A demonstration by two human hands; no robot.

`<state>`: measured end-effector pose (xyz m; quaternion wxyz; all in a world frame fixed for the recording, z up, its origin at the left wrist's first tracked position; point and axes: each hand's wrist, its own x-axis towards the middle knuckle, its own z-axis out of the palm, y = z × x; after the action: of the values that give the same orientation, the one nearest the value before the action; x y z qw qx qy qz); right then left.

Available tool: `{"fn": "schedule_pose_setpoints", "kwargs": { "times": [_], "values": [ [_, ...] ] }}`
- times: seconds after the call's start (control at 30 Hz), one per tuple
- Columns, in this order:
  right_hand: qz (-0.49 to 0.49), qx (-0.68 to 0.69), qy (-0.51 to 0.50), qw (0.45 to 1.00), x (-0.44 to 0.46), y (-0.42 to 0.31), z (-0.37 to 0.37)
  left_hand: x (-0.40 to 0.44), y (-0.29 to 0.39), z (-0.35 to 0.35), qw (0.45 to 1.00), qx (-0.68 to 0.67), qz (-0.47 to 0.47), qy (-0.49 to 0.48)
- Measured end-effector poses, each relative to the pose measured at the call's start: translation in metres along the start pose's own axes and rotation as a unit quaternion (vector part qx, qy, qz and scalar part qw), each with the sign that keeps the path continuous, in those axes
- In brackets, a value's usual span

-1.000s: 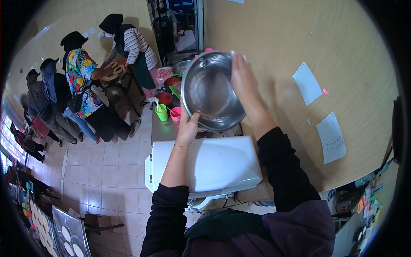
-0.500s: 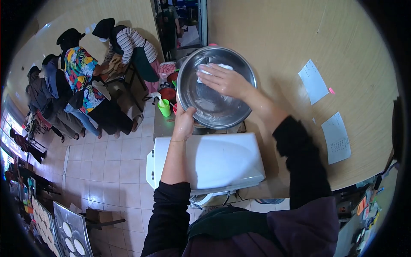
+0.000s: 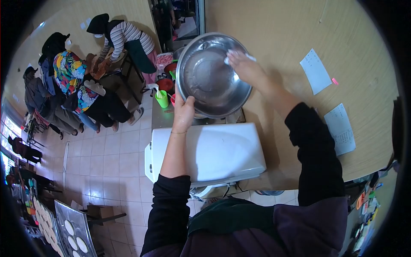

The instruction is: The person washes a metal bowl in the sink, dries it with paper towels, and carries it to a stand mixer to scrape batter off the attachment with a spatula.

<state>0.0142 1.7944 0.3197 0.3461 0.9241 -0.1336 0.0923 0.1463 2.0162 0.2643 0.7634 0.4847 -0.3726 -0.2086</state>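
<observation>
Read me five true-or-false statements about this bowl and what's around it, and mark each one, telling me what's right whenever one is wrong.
1. The left hand grips the metal bowl at its rim. True.
2. The right hand touches nothing. False: a white cloth or tissue shows under the right hand.
3. The bowl is filled with dough. False: its inside shows bare metal.
4. The white machine cover is closer to the person than the bowl in this view. True.
5. The green cup stands right of the bowl. False: the green cup is on its left.
</observation>
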Motion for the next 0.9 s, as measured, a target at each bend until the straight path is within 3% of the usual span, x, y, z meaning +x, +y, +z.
{"fn": "schedule_pose_setpoints", "kwargs": {
  "times": [0.1, 0.27, 0.33, 0.37, 0.43, 0.47, 0.53, 0.57, 0.63, 0.67, 0.73, 0.77, 0.83, 0.9],
  "values": [
    [0.048, 0.094, 0.082, 0.991, -0.017, -0.033, 0.039, 0.0, 0.002, -0.001, 0.999, 0.007, 0.032, 0.006],
    [0.114, 0.166, 0.008, 0.98, -0.032, -0.094, 0.012, -0.002, -0.001, -0.015, 0.999, -0.01, 0.034, 0.004],
    [0.091, 0.364, -0.177, 0.91, -0.031, -0.106, -0.011, -0.004, 0.0, -0.018, 0.999, 0.016, 0.042, 0.006],
    [0.093, 0.363, -0.174, 0.91, -0.032, -0.112, -0.024, -0.003, -0.002, -0.02, 0.999, 0.002, 0.042, 0.007],
    [0.1, 0.524, -0.09, 0.841, -0.032, -0.122, -0.05, -0.003, 0.001, -0.022, 0.999, -0.012, 0.044, 0.006],
    [0.099, 0.522, -0.088, 0.842, -0.027, -0.123, -0.059, -0.004, 0.003, -0.023, 0.998, -0.062, 0.021, -0.003],
    [0.102, 0.668, -0.07, 0.734, -0.019, -0.125, -0.07, -0.006, 0.006, -0.024, 0.994, -0.11, 0.0, -0.015],
    [0.102, 0.669, -0.065, 0.734, -0.013, -0.125, -0.07, -0.006, 0.004, -0.025, 0.99, -0.135, -0.017, -0.019],
    [0.254, 0.768, 0.128, 0.575, 0.006, -0.116, -0.069, -0.006, 0.005, -0.025, 0.986, -0.161, -0.031, -0.023],
    [0.253, 0.768, 0.129, 0.574, 0.016, -0.108, -0.069, -0.007, 0.005, -0.023, 0.985, -0.167, -0.04, -0.033],
    [0.342, 0.708, 0.255, 0.563, 0.036, -0.094, -0.077, -0.009, 0.006, -0.024, 0.983, -0.172, -0.049, -0.046],
    [0.344, 0.708, 0.257, 0.561, 0.048, -0.098, -0.074, -0.009, 0.005, -0.025, 0.981, -0.175, -0.064, -0.049],
    [0.303, 0.541, 0.408, 0.67, 0.072, -0.116, -0.066, -0.012, 0.008, -0.025, 0.98, -0.176, -0.081, -0.054],
    [0.214, 0.563, 0.331, 0.726, 0.072, -0.138, -0.07, -0.016, 0.016, -0.025, 0.978, -0.164, -0.119, -0.051]
  ]
}}
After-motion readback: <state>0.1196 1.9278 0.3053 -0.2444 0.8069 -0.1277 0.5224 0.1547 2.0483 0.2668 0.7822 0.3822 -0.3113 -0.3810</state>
